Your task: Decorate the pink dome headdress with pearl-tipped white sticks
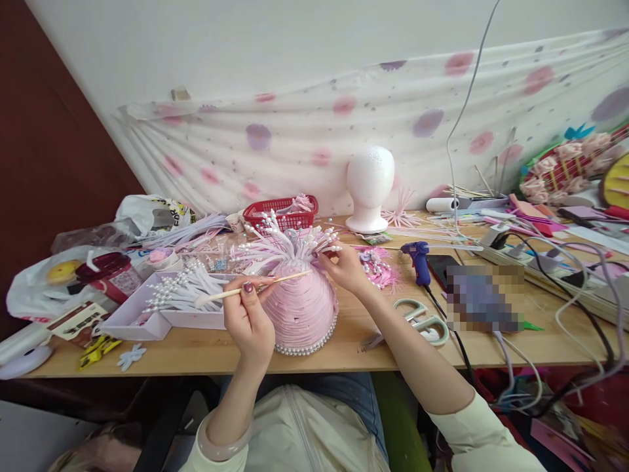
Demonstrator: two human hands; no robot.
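A pink, ridged, dome-shaped piece point(302, 311) stands on the table in front of me, wrapped in strands, with a row of pearl beads point(308, 349) along its bottom edge. From its top fans a spray of white and pale pink pearl-tipped stems point(289, 244). My left hand point(250, 321) is closed around a thin wooden stick point(228, 293) with a pale, thicker end; its tip crosses in front of the dome's top. At the right side of the spray, my right hand point(346, 267) pinches one of the pearl-tipped stems, its fingertips partly hidden.
A lilac box point(142, 324) of pearl-tipped stems lies left, near a lidded cup point(111, 272). Behind are a red basket point(314, 213) and a white foam head point(371, 187). Right are scissors point(426, 321), a blue glue gun point(417, 262), a phone point(442, 269) and a power strip point(521, 259) with cables.
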